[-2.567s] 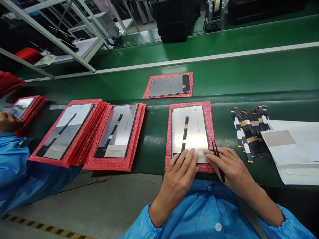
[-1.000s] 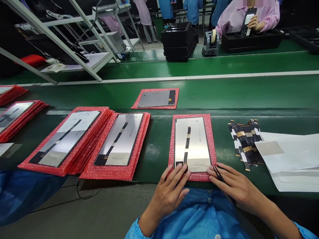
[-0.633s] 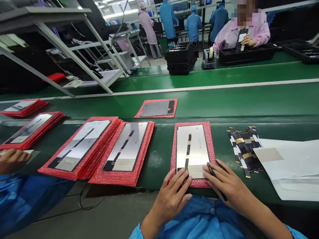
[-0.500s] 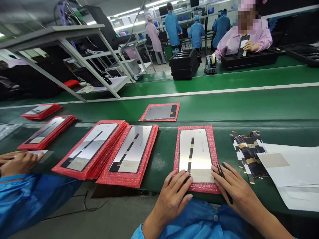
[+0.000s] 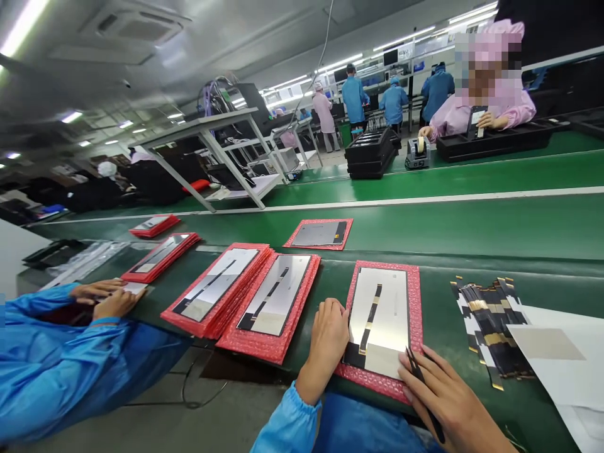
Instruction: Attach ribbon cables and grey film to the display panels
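Note:
A silver panel [image 5: 384, 308] with a black and gold flex strip lies on a red bubble-wrap sheet [image 5: 416, 302] at the near edge of the green bench. My left hand [image 5: 326, 340] rests against the sheet's left edge, fingers curled over it. My right hand [image 5: 446, 396] lies at the panel's near right corner and holds black tweezers [image 5: 419, 384] between its fingers, tips near the panel's edge.
Two stacks of red-wrapped panels [image 5: 245, 299] lie to the left, one single panel [image 5: 321, 233] on the belt behind. Flex strips [image 5: 488, 321] and white sheets [image 5: 561, 352] sit right. A co-worker's blue sleeve [image 5: 70, 358] is at left; a person in pink sits across.
The view has tilted up and turned left. My left hand moved from the panel's near edge to the sheet's left side. My right hand stays at the near right corner with the tweezers.

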The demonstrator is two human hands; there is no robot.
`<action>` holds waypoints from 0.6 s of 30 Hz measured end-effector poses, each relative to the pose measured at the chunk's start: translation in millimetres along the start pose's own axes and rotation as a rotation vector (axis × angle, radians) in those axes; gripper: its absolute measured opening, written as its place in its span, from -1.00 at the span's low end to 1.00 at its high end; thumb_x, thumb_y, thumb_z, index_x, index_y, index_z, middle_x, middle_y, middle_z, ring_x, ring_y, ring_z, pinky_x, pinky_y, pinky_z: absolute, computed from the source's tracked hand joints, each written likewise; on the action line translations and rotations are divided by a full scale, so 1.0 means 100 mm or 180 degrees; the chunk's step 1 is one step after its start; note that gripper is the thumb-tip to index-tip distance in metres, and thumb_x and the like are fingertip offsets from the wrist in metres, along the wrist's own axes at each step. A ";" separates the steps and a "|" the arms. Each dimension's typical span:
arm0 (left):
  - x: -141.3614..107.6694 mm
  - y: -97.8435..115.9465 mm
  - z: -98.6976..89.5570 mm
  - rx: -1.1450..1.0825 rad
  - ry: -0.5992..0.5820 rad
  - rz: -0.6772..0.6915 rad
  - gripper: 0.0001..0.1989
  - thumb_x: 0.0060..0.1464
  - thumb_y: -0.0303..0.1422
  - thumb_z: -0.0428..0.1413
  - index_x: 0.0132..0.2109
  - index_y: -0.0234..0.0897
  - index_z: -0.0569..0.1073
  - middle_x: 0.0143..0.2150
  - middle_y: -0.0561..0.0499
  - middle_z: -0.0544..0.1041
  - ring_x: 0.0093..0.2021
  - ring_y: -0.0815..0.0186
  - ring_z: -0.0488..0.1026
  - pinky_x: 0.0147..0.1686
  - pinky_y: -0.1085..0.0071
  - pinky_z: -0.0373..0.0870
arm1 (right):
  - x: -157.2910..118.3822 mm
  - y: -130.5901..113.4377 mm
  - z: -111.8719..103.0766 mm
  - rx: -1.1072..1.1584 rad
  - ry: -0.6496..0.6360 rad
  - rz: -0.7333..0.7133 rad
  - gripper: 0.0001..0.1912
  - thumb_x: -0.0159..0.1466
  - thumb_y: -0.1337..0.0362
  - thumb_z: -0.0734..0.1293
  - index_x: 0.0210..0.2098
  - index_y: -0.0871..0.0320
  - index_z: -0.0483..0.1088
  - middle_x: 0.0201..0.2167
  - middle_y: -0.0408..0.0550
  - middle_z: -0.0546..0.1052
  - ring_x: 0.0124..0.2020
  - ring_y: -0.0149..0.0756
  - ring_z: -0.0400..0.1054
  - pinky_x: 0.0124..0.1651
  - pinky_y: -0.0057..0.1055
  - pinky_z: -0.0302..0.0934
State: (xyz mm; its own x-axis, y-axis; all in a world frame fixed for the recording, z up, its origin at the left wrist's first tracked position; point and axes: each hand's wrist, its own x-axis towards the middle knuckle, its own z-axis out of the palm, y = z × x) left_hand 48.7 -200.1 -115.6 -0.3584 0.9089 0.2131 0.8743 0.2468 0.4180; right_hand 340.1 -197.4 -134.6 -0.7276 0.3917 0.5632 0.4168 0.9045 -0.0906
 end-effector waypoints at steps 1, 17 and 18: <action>-0.01 0.00 0.01 -0.0115 0.0001 -0.0013 -0.86 0.21 -0.23 0.01 -0.34 -0.09 0.29 -0.25 -0.08 0.41 -0.14 0.10 0.40 -0.10 0.06 0.34 | 0.01 0.00 0.01 -0.0037 0.0071 -0.0022 -0.45 0.30 0.16 0.30 0.27 -0.18 0.26 0.19 -0.34 0.48 0.13 -0.16 0.52 0.15 -0.22 0.48; 0.24 -0.15 -0.02 -0.3088 -0.1322 -0.0429 -0.62 0.18 -0.11 0.13 0.11 -0.01 0.35 -0.26 0.06 0.65 -0.26 0.28 0.62 -0.28 0.37 0.47 | 0.11 0.00 -0.01 -0.0114 0.0579 -0.0078 -0.57 0.37 0.08 0.22 0.20 -0.15 0.37 0.05 -0.36 0.59 -0.09 -0.22 0.65 -0.11 -0.39 0.62; 0.26 -0.11 -0.03 -0.3111 -0.1475 -0.0510 -0.61 0.16 -0.10 0.14 0.11 -0.01 0.37 -0.19 0.03 0.66 -0.19 0.23 0.63 -0.23 0.33 0.50 | 0.11 0.00 0.00 -0.0108 0.0620 -0.0090 -0.53 0.37 0.08 0.21 0.26 -0.15 0.29 0.05 -0.37 0.59 -0.11 -0.21 0.66 -0.13 -0.38 0.63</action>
State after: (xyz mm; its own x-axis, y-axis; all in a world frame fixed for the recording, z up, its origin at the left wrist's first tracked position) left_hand 28.8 -180.6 -112.7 -0.1079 0.9789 -0.1737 0.1176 0.1861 0.9755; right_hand 332.4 -192.7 -128.1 -0.6215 0.3231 0.7137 0.4182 0.9072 -0.0466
